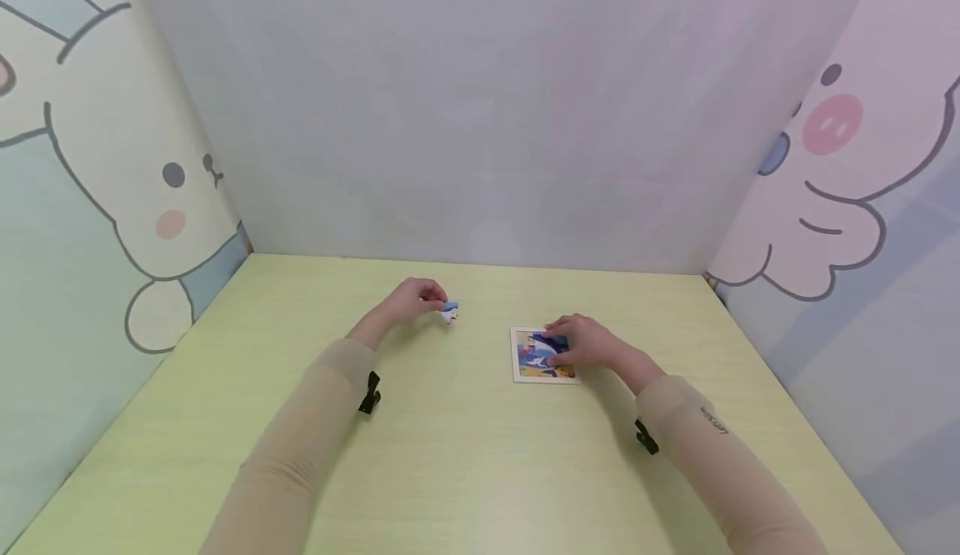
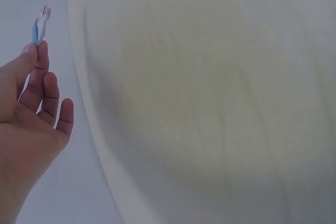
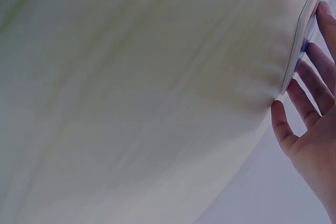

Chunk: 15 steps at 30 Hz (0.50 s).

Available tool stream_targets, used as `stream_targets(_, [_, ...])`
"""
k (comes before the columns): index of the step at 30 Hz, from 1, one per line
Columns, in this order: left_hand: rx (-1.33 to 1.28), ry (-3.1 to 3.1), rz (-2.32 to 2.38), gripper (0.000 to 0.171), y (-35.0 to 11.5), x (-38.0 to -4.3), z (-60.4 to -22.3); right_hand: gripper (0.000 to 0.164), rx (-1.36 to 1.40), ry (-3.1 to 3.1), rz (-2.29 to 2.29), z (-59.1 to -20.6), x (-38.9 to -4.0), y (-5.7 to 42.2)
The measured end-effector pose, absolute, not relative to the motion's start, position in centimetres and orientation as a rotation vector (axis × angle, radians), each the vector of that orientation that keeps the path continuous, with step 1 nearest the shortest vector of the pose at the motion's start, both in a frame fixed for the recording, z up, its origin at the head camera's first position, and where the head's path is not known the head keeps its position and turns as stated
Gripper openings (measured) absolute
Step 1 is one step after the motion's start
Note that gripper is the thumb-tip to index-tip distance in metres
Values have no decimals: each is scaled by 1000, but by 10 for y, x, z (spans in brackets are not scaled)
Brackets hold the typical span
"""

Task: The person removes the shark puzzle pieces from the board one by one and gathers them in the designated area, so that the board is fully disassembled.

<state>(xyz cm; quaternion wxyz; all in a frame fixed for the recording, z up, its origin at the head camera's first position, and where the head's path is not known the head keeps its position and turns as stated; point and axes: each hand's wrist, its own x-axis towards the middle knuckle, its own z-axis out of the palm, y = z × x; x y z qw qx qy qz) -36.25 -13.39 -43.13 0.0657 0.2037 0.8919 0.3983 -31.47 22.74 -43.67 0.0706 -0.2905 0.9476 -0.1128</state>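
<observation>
My left hand [image 1: 410,302] is above the table, left of the board. Its thumb and forefinger pinch a small blue-and-white puzzle piece [image 1: 449,313] by one end. In the left wrist view that piece [image 2: 41,24] is thin and seen nearly edge-on, while the other fingers are loosely bent. A square puzzle board [image 1: 516,355] with a white border and a colourful cartoon sea picture lies flat on the table. My right hand [image 1: 588,341] rests over its right part with fingers spread, hiding some of the picture. In the right wrist view the fingertips [image 3: 321,8] touch the board's face and edge.
The pale yellow-green table [image 1: 450,472] runs back to a plain grey-white wall [image 1: 480,122]. Side panels carry a cartoon rabbit [image 1: 150,172] on the left and a cartoon pig [image 1: 832,163] on the right. Black straps [image 1: 371,393] hang at both wrists.
</observation>
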Motion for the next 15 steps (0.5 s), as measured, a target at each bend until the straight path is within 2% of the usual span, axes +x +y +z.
stream_targets(15, [489, 2718, 1111, 8, -147, -362, -442, 61, -853, 2821, -373, -437, -315, 229])
